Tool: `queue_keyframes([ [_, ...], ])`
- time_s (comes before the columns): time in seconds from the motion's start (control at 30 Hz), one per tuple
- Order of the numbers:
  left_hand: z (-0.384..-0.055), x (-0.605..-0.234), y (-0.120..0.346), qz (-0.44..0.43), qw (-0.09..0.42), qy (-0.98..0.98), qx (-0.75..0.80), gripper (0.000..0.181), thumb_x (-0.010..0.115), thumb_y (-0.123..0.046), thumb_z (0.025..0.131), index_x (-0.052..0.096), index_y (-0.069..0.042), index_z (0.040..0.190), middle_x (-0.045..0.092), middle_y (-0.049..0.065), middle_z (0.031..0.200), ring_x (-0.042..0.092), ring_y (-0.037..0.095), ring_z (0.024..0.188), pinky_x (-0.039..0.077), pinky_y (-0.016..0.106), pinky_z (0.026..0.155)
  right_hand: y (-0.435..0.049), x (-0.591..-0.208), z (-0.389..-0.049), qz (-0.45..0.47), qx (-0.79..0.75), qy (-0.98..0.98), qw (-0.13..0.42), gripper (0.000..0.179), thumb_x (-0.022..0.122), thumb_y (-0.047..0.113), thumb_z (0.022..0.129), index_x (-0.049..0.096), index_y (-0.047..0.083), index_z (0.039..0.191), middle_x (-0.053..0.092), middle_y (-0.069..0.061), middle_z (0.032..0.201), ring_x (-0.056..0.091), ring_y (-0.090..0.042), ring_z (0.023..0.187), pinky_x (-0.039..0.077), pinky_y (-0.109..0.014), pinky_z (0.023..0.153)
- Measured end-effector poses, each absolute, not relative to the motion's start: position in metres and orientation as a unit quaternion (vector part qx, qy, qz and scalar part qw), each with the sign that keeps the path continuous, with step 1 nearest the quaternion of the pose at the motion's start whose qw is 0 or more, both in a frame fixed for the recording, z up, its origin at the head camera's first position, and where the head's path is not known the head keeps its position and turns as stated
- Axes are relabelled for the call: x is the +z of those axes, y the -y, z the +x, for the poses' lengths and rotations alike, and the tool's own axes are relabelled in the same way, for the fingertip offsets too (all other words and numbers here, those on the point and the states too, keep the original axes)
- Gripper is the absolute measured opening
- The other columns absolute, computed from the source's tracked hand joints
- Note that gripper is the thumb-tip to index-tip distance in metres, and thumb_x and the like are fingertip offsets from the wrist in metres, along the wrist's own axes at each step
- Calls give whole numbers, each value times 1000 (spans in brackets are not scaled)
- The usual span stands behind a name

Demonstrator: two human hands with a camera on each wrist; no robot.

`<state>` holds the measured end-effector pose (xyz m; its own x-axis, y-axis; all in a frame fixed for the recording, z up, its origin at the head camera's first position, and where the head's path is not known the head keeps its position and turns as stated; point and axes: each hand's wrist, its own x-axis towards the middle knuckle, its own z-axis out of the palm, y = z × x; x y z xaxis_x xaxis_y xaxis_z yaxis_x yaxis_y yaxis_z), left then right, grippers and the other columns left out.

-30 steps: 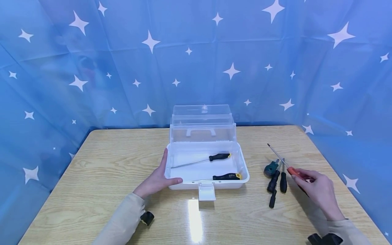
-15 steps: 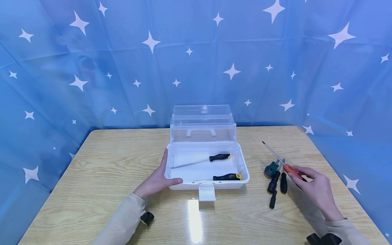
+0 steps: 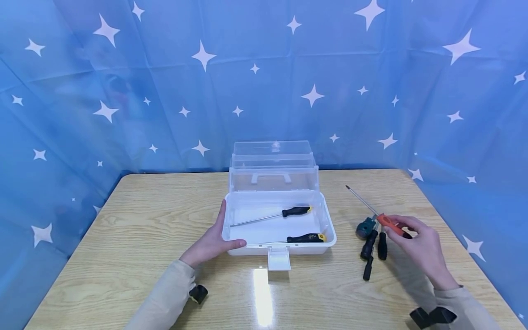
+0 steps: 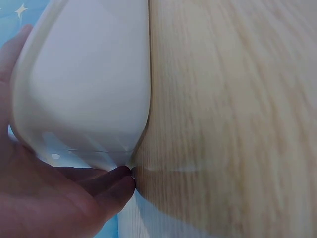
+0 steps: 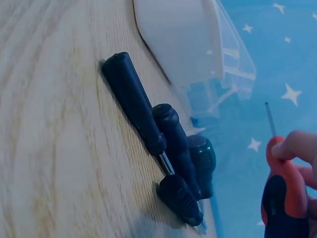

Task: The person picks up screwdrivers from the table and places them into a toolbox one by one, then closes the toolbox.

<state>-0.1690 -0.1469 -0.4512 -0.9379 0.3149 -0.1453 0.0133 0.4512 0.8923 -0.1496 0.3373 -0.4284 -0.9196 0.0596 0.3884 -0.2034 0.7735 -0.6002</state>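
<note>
In my right hand is a screwdriver with a red and black handle, pinched between thumb and fingers. Its long shaft points to the far left, above several other screwdrivers. My left hand holds the left end of a white toolbox, its thumb on the front rim; the left wrist view shows curled fingers against the box's outer wall. Inside the box lie two screwdrivers with black and yellow handles, one toward the back and one along the front.
A clear lid stands raised behind the box, and its white latch hangs at the front. On the wooden table, right of the box, lie a stubby green screwdriver and several black-handled ones. A starry blue curtain hangs behind.
My right hand has moved a little left and up with the red-handled screwdriver, carrying its tip toward the box. My left hand and the toolbox have stayed in place.
</note>
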Motion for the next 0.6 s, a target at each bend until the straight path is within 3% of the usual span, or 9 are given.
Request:
queue_keyframes([
  [0.17, -169, -451, 147, 96, 148, -840, 514, 121, 79, -34, 81, -18, -25, 153, -5, 13, 160, 10, 37, 143, 20, 57, 109, -335, -428, -149, 51, 336, 918, 202, 29, 76, 10, 83, 70, 0, 110, 66, -15, 95, 46, 9, 83, 39, -13, 60],
  [0.43, -171, -453, 147, 96, 148, -836, 519, 121, 79, -36, 81, -19, -23, 153, -6, 13, 160, 8, 37, 143, 17, 56, 110, -332, -426, -149, 67, 341, 916, 200, 28, 77, 12, 83, 72, 4, 109, 64, 9, 92, 49, 6, 85, 39, -17, 61],
  [0.6, -171, -453, 147, 98, 149, -836, 518, 121, 79, -35, 81, -19, -22, 152, -6, 14, 160, 9, 37, 143, 17, 56, 110, -329, -424, -150, 81, 344, 915, 193, 27, 76, 10, 83, 72, 4, 109, 65, 5, 91, 50, 5, 81, 38, -19, 56],
])
